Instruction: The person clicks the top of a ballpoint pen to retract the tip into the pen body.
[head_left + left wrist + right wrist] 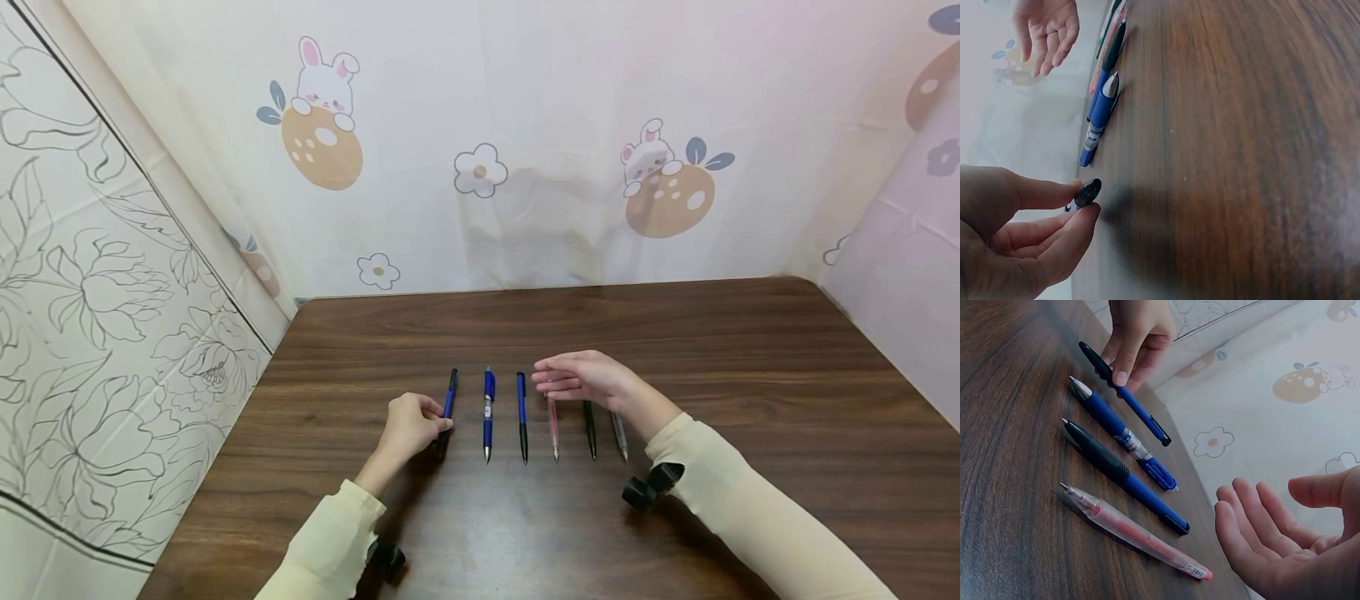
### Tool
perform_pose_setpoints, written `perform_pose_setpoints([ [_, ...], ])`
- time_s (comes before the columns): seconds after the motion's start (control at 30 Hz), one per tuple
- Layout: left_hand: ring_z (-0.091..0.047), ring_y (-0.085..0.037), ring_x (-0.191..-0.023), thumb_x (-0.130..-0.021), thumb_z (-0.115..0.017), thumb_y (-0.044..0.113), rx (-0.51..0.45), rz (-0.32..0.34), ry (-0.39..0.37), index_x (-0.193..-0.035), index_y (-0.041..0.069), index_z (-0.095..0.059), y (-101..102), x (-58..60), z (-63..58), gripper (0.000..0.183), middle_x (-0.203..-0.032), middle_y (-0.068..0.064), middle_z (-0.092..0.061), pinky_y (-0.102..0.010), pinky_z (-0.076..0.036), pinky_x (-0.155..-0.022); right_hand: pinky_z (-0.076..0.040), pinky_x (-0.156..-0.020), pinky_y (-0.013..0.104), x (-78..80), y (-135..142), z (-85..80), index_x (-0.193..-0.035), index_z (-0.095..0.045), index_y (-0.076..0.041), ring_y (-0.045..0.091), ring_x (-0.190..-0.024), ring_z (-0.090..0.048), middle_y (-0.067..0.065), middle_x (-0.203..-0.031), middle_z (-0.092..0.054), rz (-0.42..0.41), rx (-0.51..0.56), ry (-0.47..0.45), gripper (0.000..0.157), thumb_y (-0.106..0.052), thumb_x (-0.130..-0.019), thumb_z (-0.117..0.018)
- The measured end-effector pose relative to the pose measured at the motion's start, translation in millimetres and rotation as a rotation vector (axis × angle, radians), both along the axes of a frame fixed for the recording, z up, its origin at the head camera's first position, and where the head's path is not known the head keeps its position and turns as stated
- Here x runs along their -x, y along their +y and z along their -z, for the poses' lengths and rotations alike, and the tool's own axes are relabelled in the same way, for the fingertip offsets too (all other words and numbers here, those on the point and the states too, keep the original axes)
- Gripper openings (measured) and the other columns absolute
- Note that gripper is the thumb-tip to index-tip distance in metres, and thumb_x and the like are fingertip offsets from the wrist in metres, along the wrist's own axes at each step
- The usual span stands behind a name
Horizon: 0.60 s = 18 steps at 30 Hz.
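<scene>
My left hand [408, 427] pinches a blue and black pen [450, 395] between thumb and fingers, at the left end of a row of pens. In the right wrist view this pen slants above the wood, its black end towards the table. To its right lie a blue pen with a silver tip [488, 421], a second blue and black pen [522, 417], a pink see-through pen [554, 432], a black pen [590, 429] and a grey pen [620, 437]. Over the upper ends of the last three, my right hand [588, 379] hovers with fingers extended, holding nothing and partly hiding them.
The pens lie side by side on a dark brown wooden table [720, 350]. A pale curtain with rabbit and flower prints [540, 100] hangs behind the table's far edge. On the left is a white panel with line-drawn flowers [112, 292].
</scene>
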<state>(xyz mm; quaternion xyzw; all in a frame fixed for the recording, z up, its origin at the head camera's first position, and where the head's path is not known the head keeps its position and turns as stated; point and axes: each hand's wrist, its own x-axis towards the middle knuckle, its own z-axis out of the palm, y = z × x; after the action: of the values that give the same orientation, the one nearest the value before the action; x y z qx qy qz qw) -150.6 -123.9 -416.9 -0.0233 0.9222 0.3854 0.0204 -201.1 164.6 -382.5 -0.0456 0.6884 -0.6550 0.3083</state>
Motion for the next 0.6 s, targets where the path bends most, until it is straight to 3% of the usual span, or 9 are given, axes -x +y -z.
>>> perform_pose_setpoints([
  [0.37,-0.064,-0.012,-0.056,-0.070,-0.080,0.002,0.103,0.005,0.088,-0.071,-0.001,-0.069,0.8,-4.8,-0.4,0.012,-0.064,-0.011,-0.071,-0.020,-0.049,-0.050,-0.053,-0.099,0.036,-1.2,1.3,-0.2,-0.139,-0.037,0.014,0.014,-0.100,-0.070,0.018,-0.126,-0.064,0.005,-0.002,0.000,0.049,-0.018,-0.102,-0.043],
  [0.6,-0.061,-0.011,-0.056,-0.068,-0.083,0.007,0.163,-0.006,0.116,-0.068,0.002,-0.068,0.3,-4.9,-1.0,0.016,-0.062,-0.007,-0.070,-0.022,-0.049,-0.052,-0.054,-0.098,0.035,2.2,1.5,2.2,-0.138,-0.038,0.014,0.016,-0.100,-0.071,0.016,-0.123,-0.067,0.001,-0.003,-0.003,0.048,-0.018,-0.103,-0.043],
])
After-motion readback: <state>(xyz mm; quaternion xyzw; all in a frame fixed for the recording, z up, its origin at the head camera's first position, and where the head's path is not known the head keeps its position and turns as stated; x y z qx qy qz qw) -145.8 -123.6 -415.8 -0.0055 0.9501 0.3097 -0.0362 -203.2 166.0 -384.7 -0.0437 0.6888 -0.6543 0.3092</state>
